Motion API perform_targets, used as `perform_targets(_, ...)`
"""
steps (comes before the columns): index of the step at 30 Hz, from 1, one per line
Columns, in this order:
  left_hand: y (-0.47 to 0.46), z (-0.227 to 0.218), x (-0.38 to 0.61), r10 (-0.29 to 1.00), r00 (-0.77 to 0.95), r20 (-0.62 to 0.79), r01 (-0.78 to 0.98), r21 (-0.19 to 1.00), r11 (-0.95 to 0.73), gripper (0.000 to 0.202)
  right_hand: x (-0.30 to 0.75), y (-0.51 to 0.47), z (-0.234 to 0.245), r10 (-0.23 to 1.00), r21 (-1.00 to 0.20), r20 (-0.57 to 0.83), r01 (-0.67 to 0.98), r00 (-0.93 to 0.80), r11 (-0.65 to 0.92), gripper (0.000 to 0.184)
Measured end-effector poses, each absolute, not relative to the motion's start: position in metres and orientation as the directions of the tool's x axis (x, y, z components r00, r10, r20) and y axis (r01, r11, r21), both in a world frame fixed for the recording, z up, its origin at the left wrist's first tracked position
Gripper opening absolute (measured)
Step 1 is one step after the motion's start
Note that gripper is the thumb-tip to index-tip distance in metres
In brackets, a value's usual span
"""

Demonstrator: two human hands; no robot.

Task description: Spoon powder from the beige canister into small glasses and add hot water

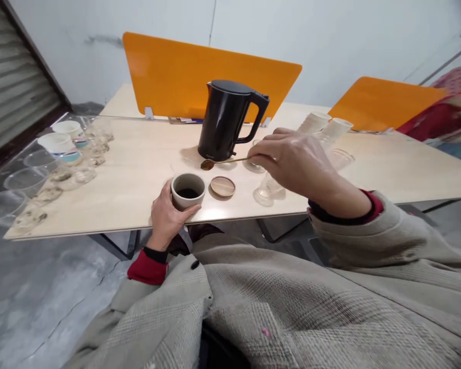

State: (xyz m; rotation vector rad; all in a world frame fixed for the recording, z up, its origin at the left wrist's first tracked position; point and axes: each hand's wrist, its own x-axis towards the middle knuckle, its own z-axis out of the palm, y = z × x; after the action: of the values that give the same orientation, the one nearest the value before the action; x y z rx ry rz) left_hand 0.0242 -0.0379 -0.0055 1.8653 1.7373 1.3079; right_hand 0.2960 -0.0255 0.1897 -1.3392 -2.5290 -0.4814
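My left hand (167, 215) is wrapped round a small beige cup (188, 190) with dark liquid or powder in it, near the table's front edge. My right hand (292, 159) pinches the handle of a thin golden spoon (215, 163), whose bowl hovers just in front of the black kettle (228, 120) and above the cup's far side. A round wooden lid (223, 186) lies flat on the table right of the cup. A clear glass (268, 187) stands under my right hand.
Several clear plastic cups and two paper cups (61, 146) crowd the table's left end. Stacked paper cups (326, 125) lie at the back right. Orange dividers (176, 77) stand behind the kettle. The wooden table (130, 169) edge is close to my body.
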Motion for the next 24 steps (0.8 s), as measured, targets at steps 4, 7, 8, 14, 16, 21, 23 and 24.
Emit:
perform_targets(4,-0.040,-0.003,0.025,0.906,-0.127,0.403,0.654,0.721,-0.229,0.097,0.266,-0.021,0.175,0.743,0.229,0.279,0.794,-0.608,0.564,0.036)
perform_targets(7,-0.041,-0.001,0.026,0.916,-0.127,0.381,0.660,0.722,-0.209,0.097,0.249,-0.019,0.168,0.745,0.288,0.207,0.768,-0.634,0.572,0.037)
perform_targets(8,-0.042,-0.001,0.026,0.917,-0.128,0.377,0.661,0.722,-0.205,0.097,0.243,-0.019,0.166,0.749,0.306,0.182,0.761,-0.637,0.573,0.036)
perform_targets(14,-0.042,0.001,0.027,0.925,-0.138,0.353,0.659,0.730,-0.180,0.099,0.215,-0.022,0.162,0.749,0.323,-0.019,0.705,-0.662,0.631,0.021)
perform_targets(16,-0.042,0.001,0.028,0.929,-0.139,0.344,0.663,0.729,-0.171,0.101,0.213,-0.022,0.160,0.738,0.301,-0.060,0.692,-0.673,0.656,0.021)
perform_targets(21,-0.042,0.001,0.027,0.926,-0.136,0.352,0.682,0.711,-0.170,0.102,0.220,-0.016,0.160,0.740,0.231,-0.044,0.714,-0.671,0.661,0.027)
perform_targets(23,-0.042,0.001,0.027,0.923,-0.134,0.362,0.684,0.708,-0.178,0.101,0.222,-0.014,0.162,0.769,0.223,-0.062,0.743,-0.636,0.632,0.027)
perform_targets(24,-0.042,0.001,0.027,0.922,-0.133,0.364,0.683,0.708,-0.181,0.100,0.222,-0.014,0.164,0.788,0.229,-0.079,0.758,-0.611,0.610,0.027)
